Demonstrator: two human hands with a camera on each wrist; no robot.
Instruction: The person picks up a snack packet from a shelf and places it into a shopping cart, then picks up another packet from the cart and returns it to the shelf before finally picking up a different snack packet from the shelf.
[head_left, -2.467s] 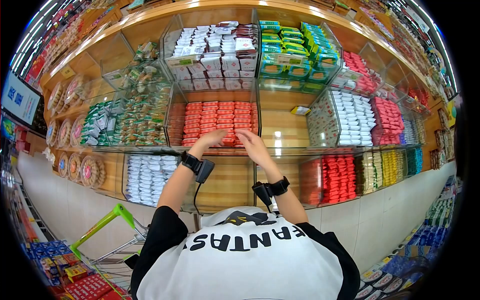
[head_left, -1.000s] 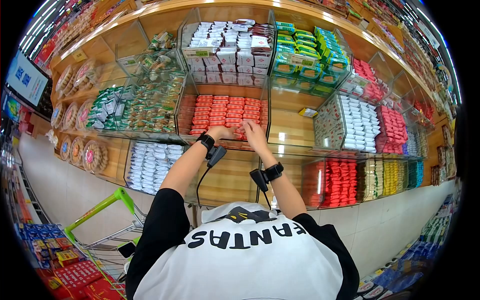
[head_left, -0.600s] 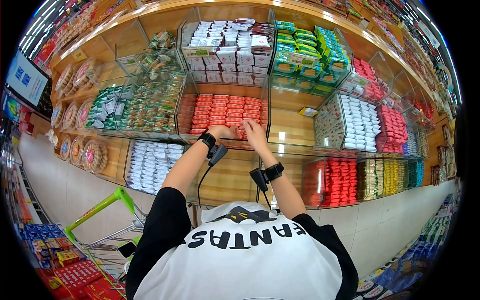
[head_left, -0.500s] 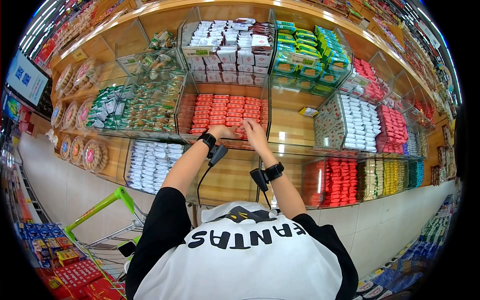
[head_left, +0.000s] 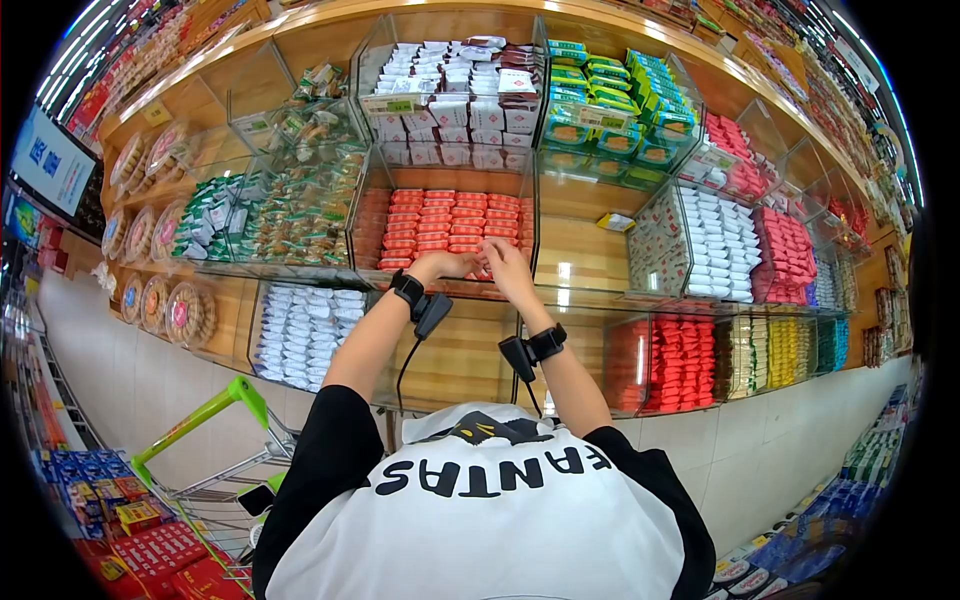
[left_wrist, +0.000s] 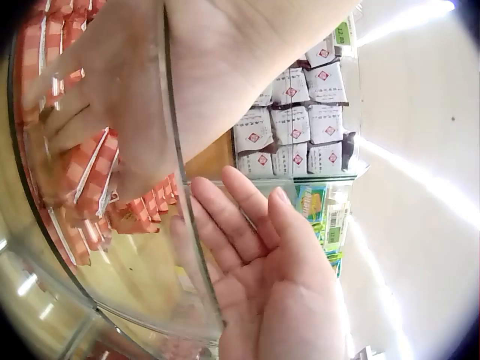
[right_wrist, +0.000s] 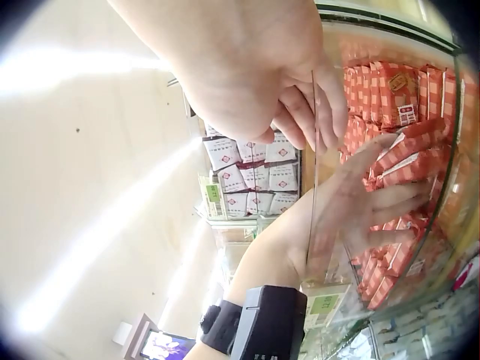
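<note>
In the head view, the bin (head_left: 362, 215) in the middle of the shelf holds rows of red-checked snack packets (head_left: 455, 215). My left hand (head_left: 440, 264) reaches over the bin's clear front panel (left_wrist: 184, 247) into it. Its thumb and fingers grip a pair of red packets (right_wrist: 412, 142), seen through the panel in the right wrist view. Close by, my right hand (head_left: 508, 268) hangs at the panel's top edge with loosely bent fingers. The left wrist view shows its palm turned up, holding nothing.
White packets (head_left: 450, 85) and green packets (head_left: 600, 90) fill bins above. A yellow packet (head_left: 616, 222) lies alone in the compartment to the right. White-wrapped packets (head_left: 305, 335) sit lower left. A green-handled cart (head_left: 195, 420) stands at left.
Since the oldest frame, the head view has shifted so the shelf sits slightly further right, and both hands have drawn closer together at the red packets. Over the last second they barely move.
</note>
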